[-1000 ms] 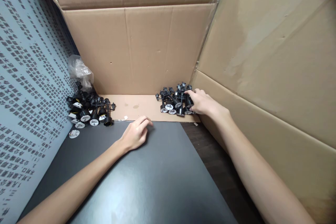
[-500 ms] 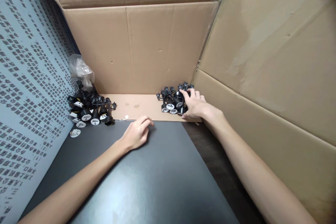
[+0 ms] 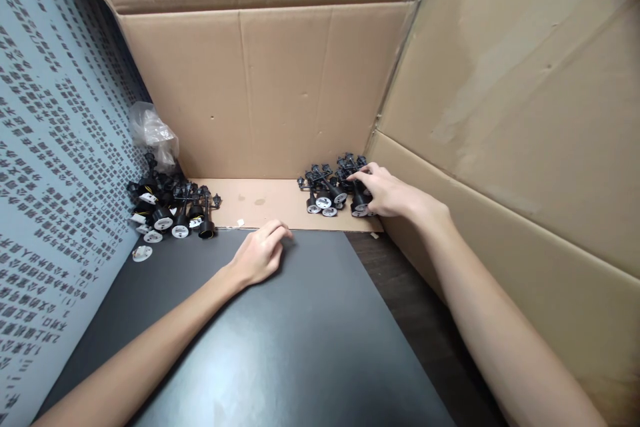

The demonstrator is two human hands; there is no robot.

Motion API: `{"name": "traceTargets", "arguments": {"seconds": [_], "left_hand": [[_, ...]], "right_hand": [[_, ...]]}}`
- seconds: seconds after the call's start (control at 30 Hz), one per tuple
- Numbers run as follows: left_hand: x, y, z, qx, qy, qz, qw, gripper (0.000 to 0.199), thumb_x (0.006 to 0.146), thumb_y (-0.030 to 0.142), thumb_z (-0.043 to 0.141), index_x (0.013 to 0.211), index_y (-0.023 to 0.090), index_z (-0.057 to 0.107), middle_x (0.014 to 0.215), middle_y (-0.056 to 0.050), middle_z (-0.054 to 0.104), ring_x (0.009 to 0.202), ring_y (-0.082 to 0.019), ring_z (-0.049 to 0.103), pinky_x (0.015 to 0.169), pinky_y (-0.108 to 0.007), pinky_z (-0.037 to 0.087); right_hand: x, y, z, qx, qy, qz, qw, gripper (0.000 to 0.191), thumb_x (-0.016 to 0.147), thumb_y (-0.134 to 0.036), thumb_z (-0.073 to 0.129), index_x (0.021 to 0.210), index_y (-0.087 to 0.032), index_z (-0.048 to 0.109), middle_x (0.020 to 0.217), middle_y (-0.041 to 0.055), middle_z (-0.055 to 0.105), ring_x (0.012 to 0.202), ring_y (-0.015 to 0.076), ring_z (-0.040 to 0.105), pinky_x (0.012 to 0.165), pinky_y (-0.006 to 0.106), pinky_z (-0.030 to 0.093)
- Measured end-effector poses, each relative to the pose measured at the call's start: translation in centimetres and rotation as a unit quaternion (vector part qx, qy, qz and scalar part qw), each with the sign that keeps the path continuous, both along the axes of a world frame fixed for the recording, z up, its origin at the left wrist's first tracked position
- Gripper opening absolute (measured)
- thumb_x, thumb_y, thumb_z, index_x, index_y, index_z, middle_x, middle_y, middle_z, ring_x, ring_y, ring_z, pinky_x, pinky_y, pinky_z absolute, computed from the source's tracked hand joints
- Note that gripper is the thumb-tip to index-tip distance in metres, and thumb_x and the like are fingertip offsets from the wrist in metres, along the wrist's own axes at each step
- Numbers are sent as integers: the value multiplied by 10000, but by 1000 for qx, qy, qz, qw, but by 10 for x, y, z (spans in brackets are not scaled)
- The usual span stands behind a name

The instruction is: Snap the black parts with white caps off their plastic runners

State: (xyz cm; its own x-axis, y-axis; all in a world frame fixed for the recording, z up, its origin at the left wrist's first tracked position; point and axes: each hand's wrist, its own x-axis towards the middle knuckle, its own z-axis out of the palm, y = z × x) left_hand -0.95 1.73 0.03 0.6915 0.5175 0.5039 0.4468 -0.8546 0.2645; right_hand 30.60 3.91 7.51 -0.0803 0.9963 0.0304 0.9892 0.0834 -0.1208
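My right hand (image 3: 387, 193) is at the right-hand heap, its fingers and thumb around a black miniature lamp post (image 3: 359, 201) with a wide round base. Part of that lamp post and its neighbours is hidden behind the fingers. Beside it lie several similar lamp posts (image 3: 324, 190), lantern heads toward the back and pale base undersides facing me. My left hand (image 3: 261, 253) rests on the dark grey tabletop (image 3: 280, 347), fingers curled in and nothing visible in them.
Another heap of black lamp posts (image 3: 181, 210), some with yellow wires, lies at the left. A clear plastic bag (image 3: 155, 133) is behind it, a loose white disc (image 3: 143, 253) in front. Cardboard walls (image 3: 280, 93) stand behind and right; a printed blue sheet (image 3: 55, 147) borders the left.
My right hand has shifted to the right, and a lamp post near its fingers has moved right too. My left hand has stayed in place.
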Motion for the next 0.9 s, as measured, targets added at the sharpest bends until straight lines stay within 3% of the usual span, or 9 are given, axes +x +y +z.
{"name": "traceTargets", "arguments": {"seconds": [0.6,0.9], "left_hand": [[0,-1,1,-17,16,8,1000,317,816,13,363,1013,180,547,1018,-80,610,931,-184,604,829,-311,513],[1,-1,2,-22,19,9,1000,325,810,18,366,1014,180,560,1014,-84,613,935,-186,605,837,-321,523]], "right_hand": [[0,4,-6,-18,-48,-61,997,660,676,-83,652,1302,-257,534,1333,134,408,1277,339,431,995,438,435],[-24,-6,-6,2,-80,-48,996,307,722,-136,642,1026,-146,601,1406,189,350,1308,393,356,1025,493,350]]}}
